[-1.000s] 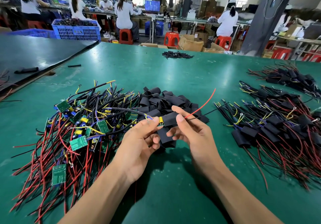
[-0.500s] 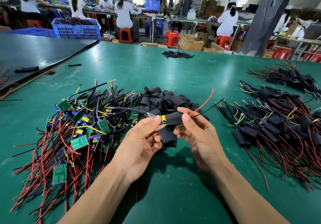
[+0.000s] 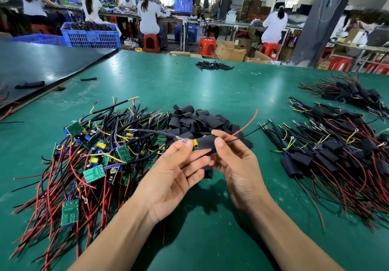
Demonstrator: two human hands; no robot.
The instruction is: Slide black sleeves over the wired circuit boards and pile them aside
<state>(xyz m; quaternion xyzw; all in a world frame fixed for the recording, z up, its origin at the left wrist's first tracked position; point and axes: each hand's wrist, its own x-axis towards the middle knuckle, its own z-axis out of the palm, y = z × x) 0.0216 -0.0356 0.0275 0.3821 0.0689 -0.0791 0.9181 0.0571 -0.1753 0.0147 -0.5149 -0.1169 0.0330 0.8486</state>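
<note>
Above a green table mat (image 3: pixel 210 94), the left hand (image 3: pixel 172 174) pinches the exposed end of a small wired circuit board (image 3: pixel 195 144) with a yellow capacitor, while the right hand (image 3: pixel 237 165) pinches the flat black sleeve (image 3: pixel 207 142) covering the rest, a thin red wire (image 3: pixel 244 126) sticking out of its right end. A tangle of bare green boards (image 3: pixel 93 174) with red and black leads lies to the left, a heap of loose black sleeves (image 3: pixel 200 121) just behind the hands, and sleeved boards (image 3: pixel 301 159) piled to the right.

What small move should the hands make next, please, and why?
Probably slide the black tubular sleeve, pinched in the right hand, further left over the wired circuit board: its yellow cylindrical capacitor shows uncovered beside the grip of the left hand.
</note>
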